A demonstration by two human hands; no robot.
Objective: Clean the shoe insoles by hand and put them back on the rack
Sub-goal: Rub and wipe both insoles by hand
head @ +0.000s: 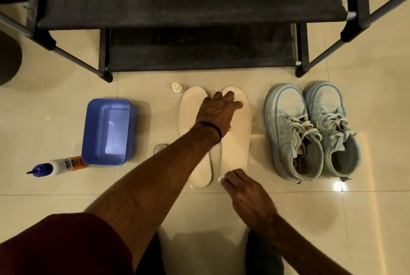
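Pressing the right insole (pixel 238 141): left hand (pixel 218 111); right hand (pixel 246 188).

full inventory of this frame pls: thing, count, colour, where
insoles: 2, cream white, flat on the floor side by side, centre
sneakers: 2, pale blue with laces, on the floor right of the insoles
tub: 1, blue plastic, left of the insoles
squeeze bottle: 1, white with blue cap, lying at the tub's near left corner
small bottle: 1, whitish, by the toe of the left insole
clear small object: 1, between tub and insoles, cannot tell what it is
shoe rack: 1, black shelves on dark tubes, beyond everything
floor: cream glossy tiles
left hand: on the toe end of the insoles, black band on the wrist
right hand: fingers at the heel of the right insole
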